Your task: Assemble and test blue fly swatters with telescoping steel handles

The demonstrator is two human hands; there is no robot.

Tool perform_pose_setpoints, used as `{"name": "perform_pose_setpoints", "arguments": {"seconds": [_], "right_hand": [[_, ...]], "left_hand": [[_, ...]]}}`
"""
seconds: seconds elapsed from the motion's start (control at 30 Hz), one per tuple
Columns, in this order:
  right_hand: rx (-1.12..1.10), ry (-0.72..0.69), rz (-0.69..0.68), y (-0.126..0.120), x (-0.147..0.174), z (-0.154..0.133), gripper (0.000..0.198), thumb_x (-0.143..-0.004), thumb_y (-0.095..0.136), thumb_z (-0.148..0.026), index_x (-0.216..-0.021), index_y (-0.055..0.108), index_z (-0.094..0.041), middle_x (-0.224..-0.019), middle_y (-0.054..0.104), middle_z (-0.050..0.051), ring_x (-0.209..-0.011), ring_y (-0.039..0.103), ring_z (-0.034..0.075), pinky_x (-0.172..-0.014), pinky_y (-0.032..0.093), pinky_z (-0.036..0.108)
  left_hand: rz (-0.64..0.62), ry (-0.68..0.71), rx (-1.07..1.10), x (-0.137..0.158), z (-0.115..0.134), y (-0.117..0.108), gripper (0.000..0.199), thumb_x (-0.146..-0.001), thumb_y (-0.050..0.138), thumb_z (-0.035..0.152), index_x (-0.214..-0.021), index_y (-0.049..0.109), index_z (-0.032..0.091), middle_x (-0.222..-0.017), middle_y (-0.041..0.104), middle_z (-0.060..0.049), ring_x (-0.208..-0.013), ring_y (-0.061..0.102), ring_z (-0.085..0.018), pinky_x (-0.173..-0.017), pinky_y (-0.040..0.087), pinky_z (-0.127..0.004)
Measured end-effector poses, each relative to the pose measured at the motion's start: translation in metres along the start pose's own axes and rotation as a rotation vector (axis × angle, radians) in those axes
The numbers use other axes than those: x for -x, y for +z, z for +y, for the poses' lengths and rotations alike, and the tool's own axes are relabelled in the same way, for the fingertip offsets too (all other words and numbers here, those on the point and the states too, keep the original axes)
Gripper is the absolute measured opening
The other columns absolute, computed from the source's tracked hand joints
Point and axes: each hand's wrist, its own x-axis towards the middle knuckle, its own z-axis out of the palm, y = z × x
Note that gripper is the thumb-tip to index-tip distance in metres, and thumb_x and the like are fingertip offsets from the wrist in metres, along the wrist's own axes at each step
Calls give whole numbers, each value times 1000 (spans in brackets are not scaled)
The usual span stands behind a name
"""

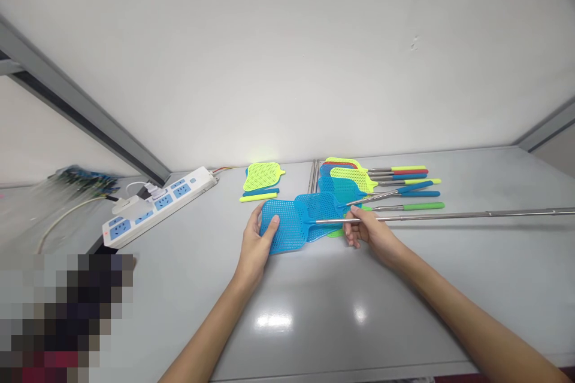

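A blue fly swatter (284,226) with a long, drawn-out metal rod is held level above the table. My left hand (258,238) grips its perforated head by the left edge, thumb on top. The rod runs right, past the edge of the view. My right hand (365,228) has its fingers curled around the rod close to the head. Beneath and behind lie several assembled fly swatters with short rods, among them a yellow one (354,178) and a green-handled one (423,206). Another blue swatter head (322,206) is partly covered by the held one.
A white power strip (162,206) with plugs stands at the left, near clear plastic bags (67,197). Loose yellow swatter heads (263,176) and handle sleeves (258,197) lie by the wall. Thin metal rods (313,175) lie beside them. A pixelated area covers the lower left.
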Motion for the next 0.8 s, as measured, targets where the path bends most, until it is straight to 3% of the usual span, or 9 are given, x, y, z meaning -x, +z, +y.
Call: {"name": "perform_pose_setpoints", "arguments": {"seconds": [0.8], "right_hand": [[-32,25,21,2,1,3,41,-79,39,-43,-50,52,-15,-43,48,1,-40,46,11,-39,31,22]], "left_hand": [[30,-4,17,1,-1,1,56,-71,60,32,-122,39,20,-121,50,-8,-110,47,-20,-94,36,-33]]}}
